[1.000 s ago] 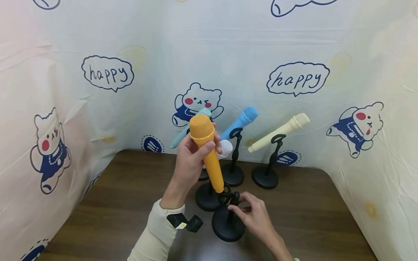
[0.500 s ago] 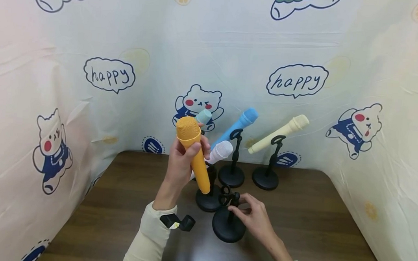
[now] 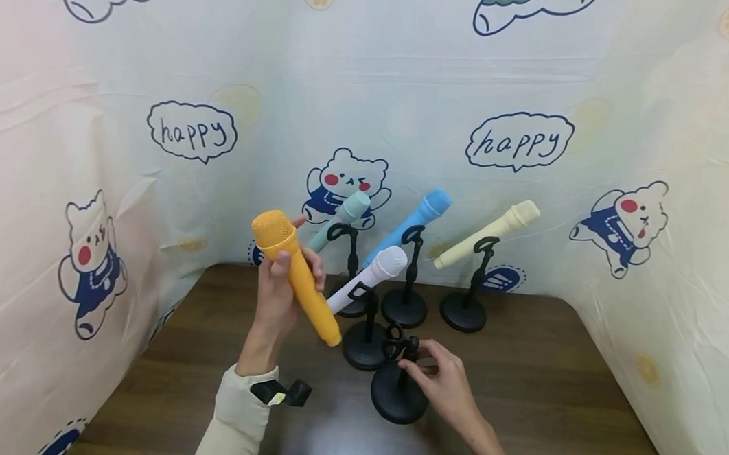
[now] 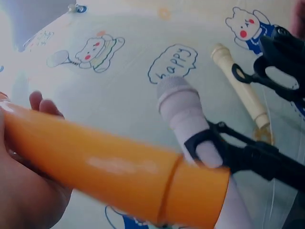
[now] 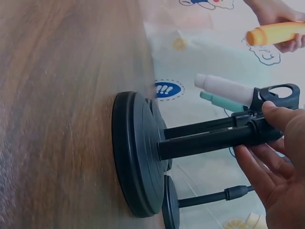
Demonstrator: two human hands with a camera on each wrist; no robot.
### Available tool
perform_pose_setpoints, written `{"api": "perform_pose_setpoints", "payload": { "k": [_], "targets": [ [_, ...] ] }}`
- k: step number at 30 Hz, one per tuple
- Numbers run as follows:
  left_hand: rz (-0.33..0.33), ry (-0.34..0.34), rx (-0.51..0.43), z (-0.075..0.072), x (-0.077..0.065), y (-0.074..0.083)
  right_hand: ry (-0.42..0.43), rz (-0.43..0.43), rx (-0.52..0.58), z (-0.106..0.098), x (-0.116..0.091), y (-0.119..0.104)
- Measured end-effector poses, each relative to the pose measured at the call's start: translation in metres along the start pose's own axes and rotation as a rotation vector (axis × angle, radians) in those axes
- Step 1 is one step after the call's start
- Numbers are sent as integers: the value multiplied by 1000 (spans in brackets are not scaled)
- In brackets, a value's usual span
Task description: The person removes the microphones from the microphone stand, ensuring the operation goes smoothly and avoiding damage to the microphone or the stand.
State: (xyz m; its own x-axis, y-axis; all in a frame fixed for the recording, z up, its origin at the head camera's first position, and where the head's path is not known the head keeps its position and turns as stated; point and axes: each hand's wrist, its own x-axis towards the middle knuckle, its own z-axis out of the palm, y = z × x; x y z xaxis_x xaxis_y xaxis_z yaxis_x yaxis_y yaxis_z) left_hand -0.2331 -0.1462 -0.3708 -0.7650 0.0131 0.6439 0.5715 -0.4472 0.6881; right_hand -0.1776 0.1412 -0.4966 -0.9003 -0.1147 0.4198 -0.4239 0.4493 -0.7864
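Brown tabletop (image 3: 553, 402): left hand (image 3: 276, 297) grips orange mic (image 3: 304, 283) in midair, grille up-left, tail slanting down-right toward nearest black stand (image 3: 397, 398), not touching. Right hand (image 3: 448, 377) pinches that stand near its top; hands apart.

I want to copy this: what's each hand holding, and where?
Left fingers: the orange microphone, by its upper handle, below the mesh head. Right fingers: the nearest black microphone stand, near the top of its post.
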Motion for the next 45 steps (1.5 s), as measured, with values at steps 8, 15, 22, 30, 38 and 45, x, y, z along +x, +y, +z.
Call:
{"api": "perform_pose_setpoints", "payload": {
  "k": [8,15,22,30,38,45],
  "targets": [
    [-50,106,175,-24,-5,11,8,115,-30,2,-4,0],
    [-172,183,238,-46,-15,15,-46,124,-34,6,-6,5],
    [-270,224,294,-65,-29,13,-42,79,-54,9,-9,8],
    [-331,293,394,-82,-38,12,39,-43,-63,15,-13,15],
    [-410,244,569,-100,-46,12,76,-125,-49,11,-13,18],
    [-503,245,648,-114,-53,14,99,-138,-87,3,-12,21]
  ]
}}
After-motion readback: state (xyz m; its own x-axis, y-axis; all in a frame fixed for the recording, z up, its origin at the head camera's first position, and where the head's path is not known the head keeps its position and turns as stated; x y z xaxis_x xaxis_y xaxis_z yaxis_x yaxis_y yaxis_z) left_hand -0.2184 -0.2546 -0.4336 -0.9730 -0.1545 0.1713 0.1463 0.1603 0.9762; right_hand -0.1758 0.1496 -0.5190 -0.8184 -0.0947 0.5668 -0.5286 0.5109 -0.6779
